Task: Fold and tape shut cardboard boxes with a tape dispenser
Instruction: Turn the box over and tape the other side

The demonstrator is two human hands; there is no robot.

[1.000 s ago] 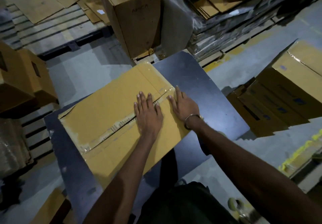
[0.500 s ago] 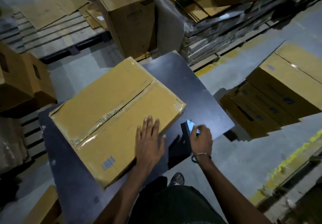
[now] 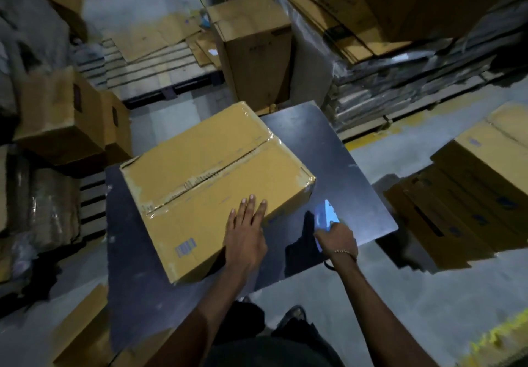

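Head view: cardboard box (image 3: 211, 184) on the dark table (image 3: 351, 166), flaps folded and centre seam apparently taped; left hand (image 3: 245, 229) presses flat on it, right hand (image 3: 337, 236) grips the tape dispenser (image 3: 327, 215) alongside; further strips may remain.

Cardboard box (image 3: 217, 184): yellow-tan, glossy clear tape strip along centre seam w/ dark broken line pattern, small blue-grey barcode label (image 3: 185, 247) on near corner. Desk (image 3: 337, 149): dark blue-black, slight sheen. Tape dispenser (image 3: 327, 216): light blue, glowing bright vs desk. Bracelet (image 3: 344, 252) on right wrist: pale metallic beads. Floor (image 3: 428, 304): grey concrete, yellow painted line patches. Stacked boxes (image 3: 480, 184) at right: brown w/ dark blue print marks. Pallet (image 3: 160, 72): grey-tan slats, striped w/ dark gaps.
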